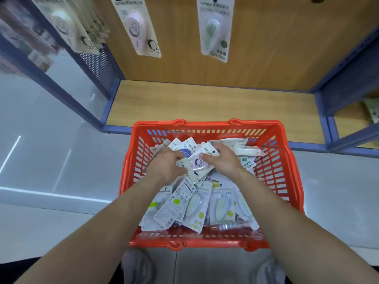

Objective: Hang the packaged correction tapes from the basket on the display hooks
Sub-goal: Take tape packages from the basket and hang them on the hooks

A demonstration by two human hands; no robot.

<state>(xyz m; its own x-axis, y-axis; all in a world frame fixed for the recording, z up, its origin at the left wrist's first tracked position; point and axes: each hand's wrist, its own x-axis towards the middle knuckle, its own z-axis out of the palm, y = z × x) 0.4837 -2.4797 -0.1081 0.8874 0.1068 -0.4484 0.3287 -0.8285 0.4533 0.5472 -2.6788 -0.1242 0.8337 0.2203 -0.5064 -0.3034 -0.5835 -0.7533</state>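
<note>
Orange plastic forms the basket [205,125], which stands on the pale grey floor [51,160] just in front of a low wooden shelf [205,103] with a blue frame. A loose pile of packaged correction tapes [196,206] fills it, lying face up and face down at all angles, many with yellow-green cases. Both bare forearms reach down into the far half of the basket. The left grip [166,166] is closed, its fingers curled round the left edge of a pink packet [198,163] that sits on top of the pile. The right grip [222,160] is closed on the same packet from the other side, its thumb pressed on the upper face and its fingers bent over the top edge. Above, against the shelf's wooden back panel [266,48], hang a pink-cased tape [141,27], a green-cased tape [215,27] and, further left, a thick row of pale-cased tapes [71,23].
</note>
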